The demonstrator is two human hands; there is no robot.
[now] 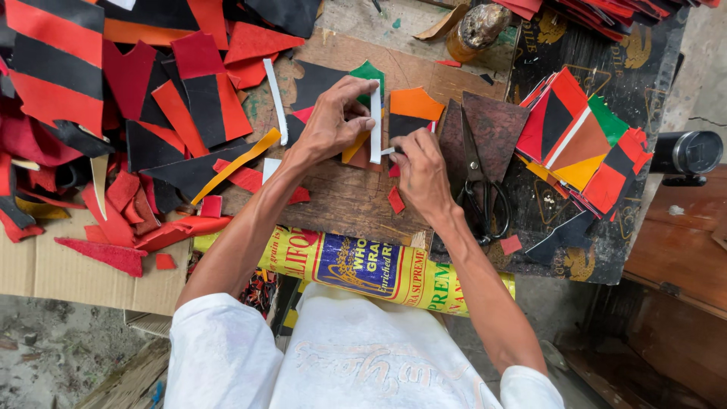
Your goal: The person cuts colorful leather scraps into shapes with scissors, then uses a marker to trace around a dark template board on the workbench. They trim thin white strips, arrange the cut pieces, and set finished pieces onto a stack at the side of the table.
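The person's left hand (331, 121) reached in from seven o'clock, forearm stretched across the wooden work board (344, 201), wrist bent so the fingers curled over toward three o'clock. Its fingertips were pinched together on a narrow white strip (375, 121), which stood upright near the centre of the board, just over an orange scrap and a green one (369, 73). The right hand (421, 173) came in from five o'clock, knuckles up, thumb and forefinger closed at the strip's lower end; whether they gripped the strip itself or a small tool there could not be told. The two hands lay just beside each other, almost touching.

At three o'clock of the right hand, black scissors (478, 182) rested on a dark brown leather piece (494, 125). Further toward three o'clock sat a neat stack of patchwork pieces (579, 144) in red, black, orange and green. From nine to eleven o'clock spread a loose heap of red and black offcuts (113, 129). A second white strip (276, 100) and a long orange strip (236, 165) lay at ten o'clock of the left hand. A glue-stained jar (475, 32) stood at one o'clock.
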